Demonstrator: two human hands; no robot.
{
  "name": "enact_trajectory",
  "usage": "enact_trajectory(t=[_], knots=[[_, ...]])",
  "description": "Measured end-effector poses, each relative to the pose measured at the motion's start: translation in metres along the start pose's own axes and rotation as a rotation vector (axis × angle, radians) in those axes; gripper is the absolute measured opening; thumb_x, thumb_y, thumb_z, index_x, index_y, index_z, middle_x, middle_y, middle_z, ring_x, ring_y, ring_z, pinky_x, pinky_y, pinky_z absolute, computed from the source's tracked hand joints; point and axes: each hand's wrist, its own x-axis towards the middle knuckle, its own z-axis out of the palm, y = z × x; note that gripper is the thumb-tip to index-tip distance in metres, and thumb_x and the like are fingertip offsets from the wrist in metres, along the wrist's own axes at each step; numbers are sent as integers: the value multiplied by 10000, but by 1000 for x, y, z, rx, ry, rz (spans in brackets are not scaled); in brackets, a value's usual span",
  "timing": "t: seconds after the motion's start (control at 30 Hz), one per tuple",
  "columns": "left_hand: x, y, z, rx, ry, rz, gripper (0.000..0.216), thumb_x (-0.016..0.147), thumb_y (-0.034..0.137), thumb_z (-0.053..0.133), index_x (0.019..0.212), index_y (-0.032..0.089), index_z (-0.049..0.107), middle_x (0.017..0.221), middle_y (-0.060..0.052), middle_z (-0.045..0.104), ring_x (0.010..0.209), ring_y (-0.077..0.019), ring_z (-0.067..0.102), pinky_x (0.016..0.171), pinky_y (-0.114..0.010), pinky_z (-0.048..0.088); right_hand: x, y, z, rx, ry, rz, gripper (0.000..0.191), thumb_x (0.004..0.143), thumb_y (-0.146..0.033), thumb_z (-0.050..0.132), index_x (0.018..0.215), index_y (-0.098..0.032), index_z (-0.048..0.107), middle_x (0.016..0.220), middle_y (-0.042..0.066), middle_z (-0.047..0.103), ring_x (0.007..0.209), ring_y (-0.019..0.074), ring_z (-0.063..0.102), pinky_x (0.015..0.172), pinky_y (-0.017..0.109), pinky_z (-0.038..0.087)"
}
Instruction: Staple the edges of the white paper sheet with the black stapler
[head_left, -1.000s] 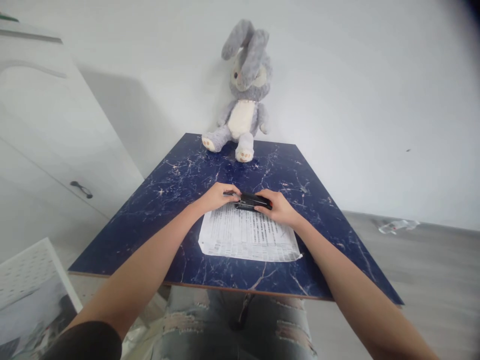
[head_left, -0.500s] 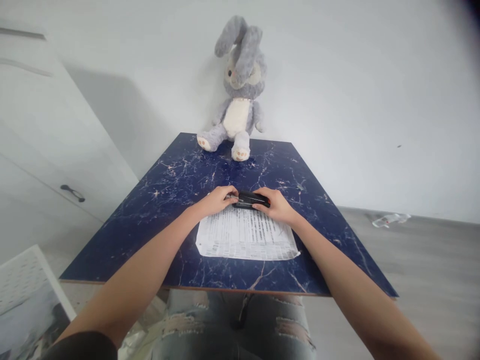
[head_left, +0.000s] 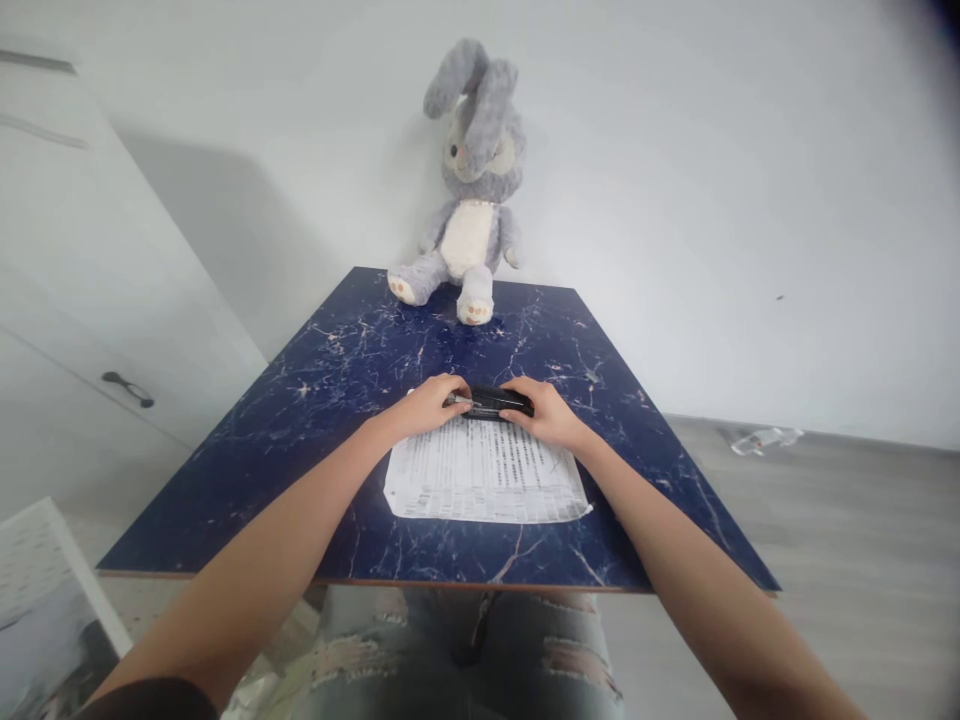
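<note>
A black stapler (head_left: 491, 402) lies across the far edge of a stack of printed paper (head_left: 486, 473) on a dark blue marbled table (head_left: 352, 360). My left hand (head_left: 427, 403) is curled around the stapler's left end, fingers closed on its metal tip. My right hand (head_left: 549, 413) grips the stapler's right end with the fingers wrapped over it. Both forearms reach across the near table edge.
A grey and white plush rabbit (head_left: 471, 190) sits at the far table edge against the white wall. A white cabinet with a dark handle (head_left: 127, 388) stands to the left. A clear plastic item (head_left: 761, 438) lies on the grey floor at the right.
Both hands stay on the stapler at the paper's far edge. The view has shifted slightly, and the stapler looks pressed a little lower onto the paper.
</note>
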Motion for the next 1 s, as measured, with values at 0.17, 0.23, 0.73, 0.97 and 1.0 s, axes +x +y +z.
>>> enact_trajectory(t=[0.17,0.23,0.73,0.97,1.0], knots=[[1,-3,1,-4,6,4,178,970,317,627,1082,193,688,1118,-91,721,1003,-237,674,881,-376,498,0,2,0,3,5,0,272,931,-326,693,1167,-194,663,1077,99,725,942,253,682,855,403,529],[1,-3,1,8,10,-1,179,963,313,635,1080,192,695,1110,-93,724,999,-239,676,881,-381,502,0,2,0,2,1,0,277,929,-326,694,1171,-193,664,1086,103,725,953,257,683,854,402,529],[-2,-10,-15,-113,82,-33,152,867,335,763,965,232,816,989,-64,811,905,-225,741,881,-380,553,-2,15,-9,34,31,49,265,901,-294,722,1140,-181,695,1038,82,743,900,230,682,822,360,503],[-2,-7,-22,-219,52,-66,231,818,339,791,1028,252,829,1037,-73,818,975,-249,750,962,-418,559,-3,11,-19,187,38,58,285,887,-326,729,1127,-173,709,1039,74,750,893,224,689,817,347,515],[-1,-4,-20,-251,66,-64,279,786,333,815,1049,242,822,1035,-73,817,976,-252,749,969,-420,562,-3,7,-18,232,29,41,297,891,-344,731,1133,-175,706,1048,71,748,898,221,688,822,342,518]])
